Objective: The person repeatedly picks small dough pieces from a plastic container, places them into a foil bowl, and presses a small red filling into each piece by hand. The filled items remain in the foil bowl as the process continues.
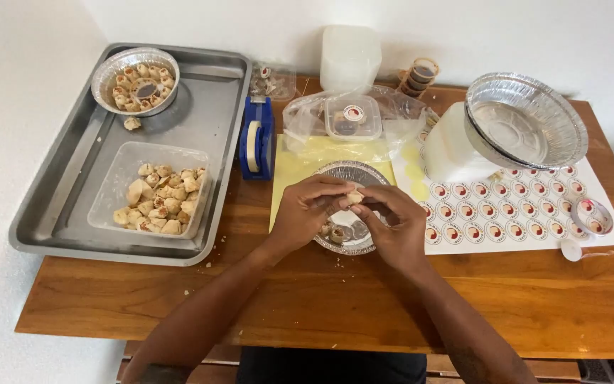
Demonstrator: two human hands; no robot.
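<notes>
My left hand (305, 212) and my right hand (392, 226) meet over a small round foil dish (349, 173) on a yellow sheet (294, 165). Between their fingertips they pinch a small pale pastry piece (354, 197). A few more pieces (335, 232) lie inside the foil dish, partly hidden by my hands. To the left a clear plastic tub (115, 183) holds several similar pastry pieces (161, 199).
A steel tray (211, 117) carries the tub and a filled foil dish (135, 80) with a sauce cup. A blue tape dispenser (256, 139), a bagged lidded sauce cup (352, 117), stacked foil dishes (524, 122), a sticker sheet (520, 206) and a white container (350, 55) stand around.
</notes>
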